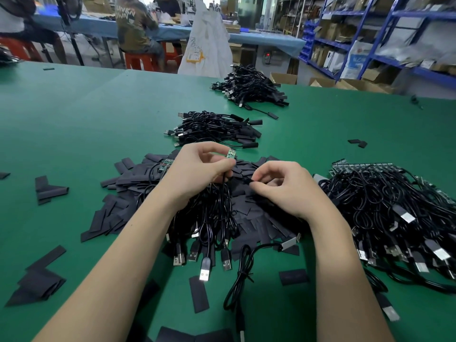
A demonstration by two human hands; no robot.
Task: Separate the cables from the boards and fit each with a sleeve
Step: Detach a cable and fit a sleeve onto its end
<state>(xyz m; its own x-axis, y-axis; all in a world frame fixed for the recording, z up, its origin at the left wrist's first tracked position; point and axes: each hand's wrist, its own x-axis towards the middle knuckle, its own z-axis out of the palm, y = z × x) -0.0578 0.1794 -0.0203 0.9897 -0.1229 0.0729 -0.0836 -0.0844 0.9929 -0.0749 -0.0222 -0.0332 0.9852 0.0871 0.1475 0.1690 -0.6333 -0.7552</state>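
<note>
Centre of frame: a small green board (231, 153) with its black cable (223, 191) hanging below is held upright in the left hand (197, 174), thumb and fingers pinched narrow round the board's lower end. Just to its right, the right hand (283, 188) pinches a small black piece (249, 181) at its fingertips, apparently a sleeve; its exact form cannot be told.

Judged step: one cable is separated and is about to be sleeved. The next move calls for opening the flat sleeve's mouth and lining it up with the board end before sliding it on.

Beneath both hands lies a heap of flat black sleeves (118, 213) mixed with loose USB cables (204, 255). At right of frame, a large pile of unsleeved cables with boards (394, 213). Upper centre, two piles of finished sleeved cables (217, 129) lie on the green bench (74, 119).

Containers: none on the bench; open cardboard boxes (283, 77) stand beyond its far edge, contents not visible.
</note>
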